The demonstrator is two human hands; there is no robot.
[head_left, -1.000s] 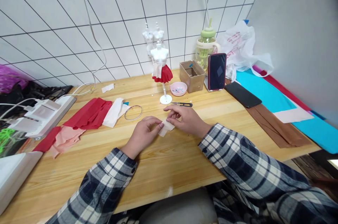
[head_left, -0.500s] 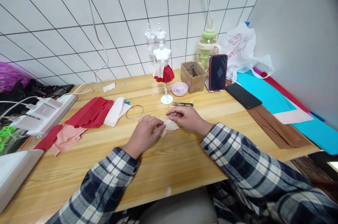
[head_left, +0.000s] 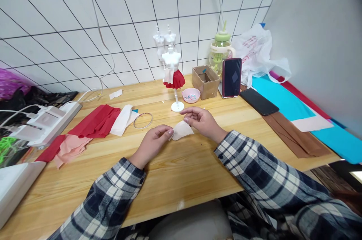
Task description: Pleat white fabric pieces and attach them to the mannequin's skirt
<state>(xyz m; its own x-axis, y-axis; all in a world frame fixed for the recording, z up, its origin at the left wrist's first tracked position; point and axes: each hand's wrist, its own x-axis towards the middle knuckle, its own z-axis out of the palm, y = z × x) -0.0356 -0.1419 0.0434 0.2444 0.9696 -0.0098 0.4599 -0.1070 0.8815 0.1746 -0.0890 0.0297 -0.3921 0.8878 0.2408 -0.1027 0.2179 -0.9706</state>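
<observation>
A small pale white piece of fabric (head_left: 182, 130), curved along its upper edge, spans the gap between my two hands just over the table. My left hand (head_left: 154, 140) pinches its left end between thumb and finger. At the upper right edge, my right hand (head_left: 204, 122) has its thumb on the fabric, with the index finger stretched out above; its other fingertips are partly hidden. Behind the hands stands a white doll-size dress form (head_left: 171, 59) wearing a red pleated skirt (head_left: 177, 80) with a pale cloth strip hanging at its waist.
A pink dish (head_left: 191, 95) of small beads and a cardboard box (head_left: 206, 83) stand behind. Left lie a thin hoop (head_left: 143, 120), white cloth (head_left: 122, 120), red cloth (head_left: 97, 121) and a power strip (head_left: 56, 123). Right are phones (head_left: 259, 101), brown cloth (head_left: 294, 134) and blue cloth (head_left: 288, 95).
The white fabric now shows more of its surface, tilted up. My left hand has shifted slightly left, and my right hand has risen a little, covering the thread snips seen earlier.
</observation>
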